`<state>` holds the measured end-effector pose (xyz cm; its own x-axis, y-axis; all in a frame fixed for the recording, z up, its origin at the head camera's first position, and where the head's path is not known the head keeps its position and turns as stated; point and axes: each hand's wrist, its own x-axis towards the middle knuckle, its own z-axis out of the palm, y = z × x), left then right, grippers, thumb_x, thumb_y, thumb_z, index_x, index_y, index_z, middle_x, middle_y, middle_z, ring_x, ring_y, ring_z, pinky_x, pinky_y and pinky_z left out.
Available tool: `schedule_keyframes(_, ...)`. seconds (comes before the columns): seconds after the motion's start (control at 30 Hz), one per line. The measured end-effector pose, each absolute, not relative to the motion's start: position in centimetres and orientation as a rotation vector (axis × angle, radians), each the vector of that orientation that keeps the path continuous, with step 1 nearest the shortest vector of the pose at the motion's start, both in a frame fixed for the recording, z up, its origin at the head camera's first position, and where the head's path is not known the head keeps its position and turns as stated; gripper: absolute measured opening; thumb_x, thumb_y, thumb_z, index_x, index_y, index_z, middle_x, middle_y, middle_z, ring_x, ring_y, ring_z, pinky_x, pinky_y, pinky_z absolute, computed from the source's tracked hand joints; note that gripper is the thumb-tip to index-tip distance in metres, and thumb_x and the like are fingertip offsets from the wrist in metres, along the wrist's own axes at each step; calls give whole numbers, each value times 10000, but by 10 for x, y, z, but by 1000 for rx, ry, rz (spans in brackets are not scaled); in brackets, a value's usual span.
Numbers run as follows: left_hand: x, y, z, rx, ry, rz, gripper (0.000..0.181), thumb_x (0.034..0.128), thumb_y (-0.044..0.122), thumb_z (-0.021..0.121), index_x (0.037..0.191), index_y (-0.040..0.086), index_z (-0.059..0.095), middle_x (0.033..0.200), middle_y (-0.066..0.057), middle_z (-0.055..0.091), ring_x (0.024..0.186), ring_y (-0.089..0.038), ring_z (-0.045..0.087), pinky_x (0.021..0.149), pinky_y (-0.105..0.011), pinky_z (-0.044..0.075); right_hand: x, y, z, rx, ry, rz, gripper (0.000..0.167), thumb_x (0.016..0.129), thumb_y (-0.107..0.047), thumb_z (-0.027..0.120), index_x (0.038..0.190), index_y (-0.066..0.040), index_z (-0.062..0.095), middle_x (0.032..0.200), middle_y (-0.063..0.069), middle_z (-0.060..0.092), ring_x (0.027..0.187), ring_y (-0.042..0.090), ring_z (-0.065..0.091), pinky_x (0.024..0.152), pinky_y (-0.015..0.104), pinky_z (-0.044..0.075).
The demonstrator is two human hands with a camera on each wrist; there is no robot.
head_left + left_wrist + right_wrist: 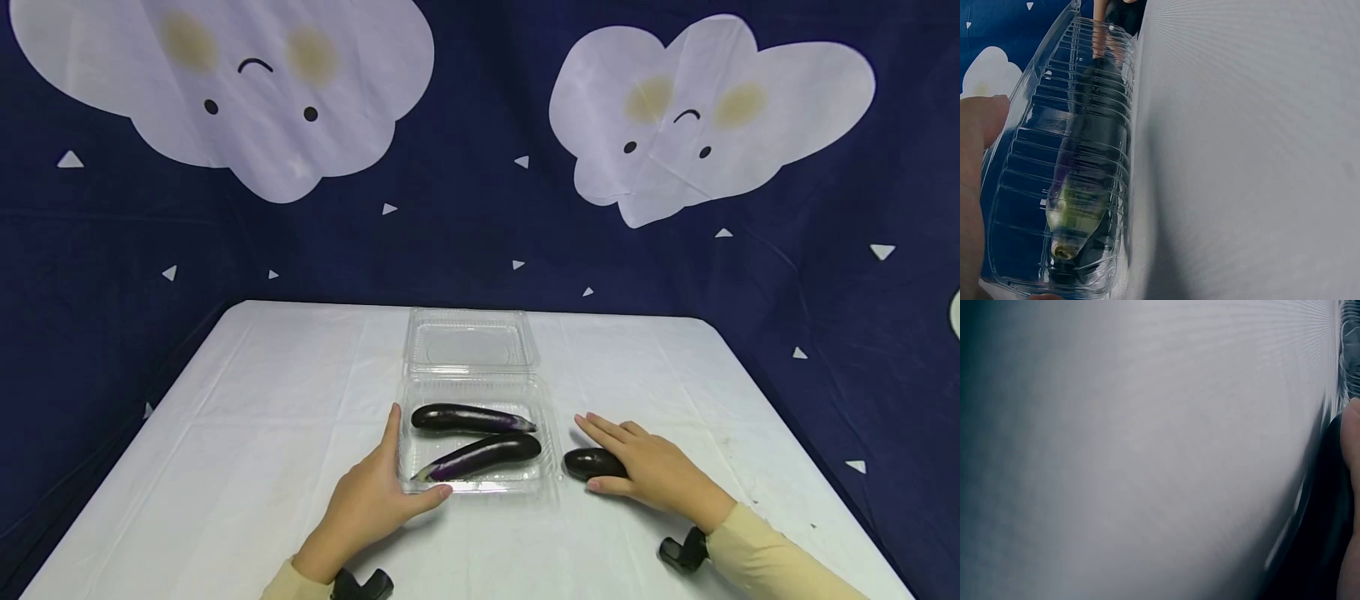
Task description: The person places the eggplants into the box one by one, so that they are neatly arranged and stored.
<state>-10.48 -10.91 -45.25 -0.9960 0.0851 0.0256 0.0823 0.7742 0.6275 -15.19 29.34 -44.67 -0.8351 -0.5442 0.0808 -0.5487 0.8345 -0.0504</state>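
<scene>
A clear plastic clamshell box [551,442] lies unfolded on the table, its lid [471,346] flat behind the tray. Inside the tray are two dark purple eggplants, the far one [468,418] and the near one [491,452], whose pale stem end [1075,219] shows through the ribbed wall in the left wrist view. At the tray's near left corner, my left hand [371,496] touches the box with extended forefinger and thumb. Right of the box, my right hand [656,471] holds a third eggplant [588,463] on the table, thumb nearer me, fingers over it; the palm hides its other end.
A white cloth covers the table [300,375]. Behind it hangs a dark blue curtain [465,242] with clouds and small white triangles. Black camera mounts sit at the left wrist [362,586] and the right wrist [684,550].
</scene>
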Motion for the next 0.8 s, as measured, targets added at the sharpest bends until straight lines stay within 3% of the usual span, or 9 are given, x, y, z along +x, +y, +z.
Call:
schedule_keyframes(0.53,-106,-109,-455,152,2959,1039,1337,663,777,724,1608,111,52,1439,-225,534,1101,-348,671,653,-399,534,-153,299,-449,948,-2967,46,858,838,-755,529,1565,-387,261,1421,-42,537,1082,169,570,848,457,517)
schedule_keyframes(0.67,-106,-109,-454,150,2955,1042,1332,665,772,727,1609,119,51,1440,-218,535,1105,-343,669,660,-401,533,-153,300,-449,956,-2977,25,865,846,-753,515,1573,-368,247,1321,-39,551,1021,138,553,819,431,509)
schedule_keyframes(0.8,-106,-109,-455,145,2959,1033,1330,666,776,723,1609,124,50,1435,-215,541,1103,-341,670,665,-405,535,-153,300,-449,973,-2950,12,878,843,-749,524,1573,-332,271,1142,-120,530,882,52,470,744,348,477)
